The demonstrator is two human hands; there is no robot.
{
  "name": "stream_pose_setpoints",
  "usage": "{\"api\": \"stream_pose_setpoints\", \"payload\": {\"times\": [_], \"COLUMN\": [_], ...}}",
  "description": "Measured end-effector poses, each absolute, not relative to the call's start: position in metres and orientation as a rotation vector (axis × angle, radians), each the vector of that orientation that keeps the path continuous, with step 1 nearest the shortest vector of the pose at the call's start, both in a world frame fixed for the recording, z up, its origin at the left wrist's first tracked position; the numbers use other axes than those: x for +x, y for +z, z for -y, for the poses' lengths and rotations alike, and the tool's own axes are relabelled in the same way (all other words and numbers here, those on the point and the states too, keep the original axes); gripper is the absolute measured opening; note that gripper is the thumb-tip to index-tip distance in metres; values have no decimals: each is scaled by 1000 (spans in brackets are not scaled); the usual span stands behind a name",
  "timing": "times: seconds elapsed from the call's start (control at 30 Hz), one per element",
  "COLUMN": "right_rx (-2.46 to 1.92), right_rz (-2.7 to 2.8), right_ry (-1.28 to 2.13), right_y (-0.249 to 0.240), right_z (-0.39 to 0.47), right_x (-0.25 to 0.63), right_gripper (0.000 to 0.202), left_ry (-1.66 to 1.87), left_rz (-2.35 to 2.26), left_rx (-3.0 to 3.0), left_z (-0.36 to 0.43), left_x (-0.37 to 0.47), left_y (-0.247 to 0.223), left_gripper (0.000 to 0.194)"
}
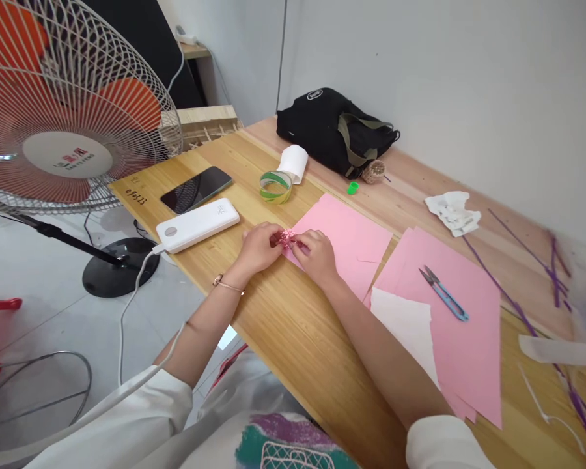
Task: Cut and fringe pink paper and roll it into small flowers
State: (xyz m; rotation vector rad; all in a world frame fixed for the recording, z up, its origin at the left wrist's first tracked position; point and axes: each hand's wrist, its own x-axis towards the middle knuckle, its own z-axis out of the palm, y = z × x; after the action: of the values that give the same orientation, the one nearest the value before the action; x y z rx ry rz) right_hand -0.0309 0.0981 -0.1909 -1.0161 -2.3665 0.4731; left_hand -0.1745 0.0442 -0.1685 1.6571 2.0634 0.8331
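Between my two hands is a small frilly pink paper piece (287,238), its fine strips spread out like a flower head. My left hand (262,246) pinches it from the left, thumb and fingers together. From the other side, my right hand (317,253) grips it with bent fingers. Both hands are low over the wooden table, at the near left corner of a pink paper sheet (349,238). A thin pink strand (368,260) lies on that sheet. Farther right, blue-handled thread snips (444,293) rest on more pink sheets (478,352).
A white power bank (200,225) with a cable and a phone (196,189) lie left. Tape rolls (275,187), a white roll (293,163), a green cap (353,188) and a black bag (329,127) stand behind. Purple strips (512,303) lie right. A fan (68,111) stands beside the table.
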Motion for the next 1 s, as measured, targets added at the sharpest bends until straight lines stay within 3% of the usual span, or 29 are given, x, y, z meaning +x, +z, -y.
{"api": "stream_pose_setpoints", "payload": {"times": [0.37,1.0], "right_rx": [-1037,-1045], "right_rz": [2392,2395], "right_ry": [511,511], "right_y": [-191,-189], "right_z": [-99,-98], "right_x": [-31,-32], "right_gripper": [17,16], "left_ry": [1244,1096], "left_rz": [-1842,-1886], "left_rx": [1292,1431], "left_z": [-47,-46], "left_x": [-182,-182], "left_y": [-179,-183], "left_gripper": [11,9]}}
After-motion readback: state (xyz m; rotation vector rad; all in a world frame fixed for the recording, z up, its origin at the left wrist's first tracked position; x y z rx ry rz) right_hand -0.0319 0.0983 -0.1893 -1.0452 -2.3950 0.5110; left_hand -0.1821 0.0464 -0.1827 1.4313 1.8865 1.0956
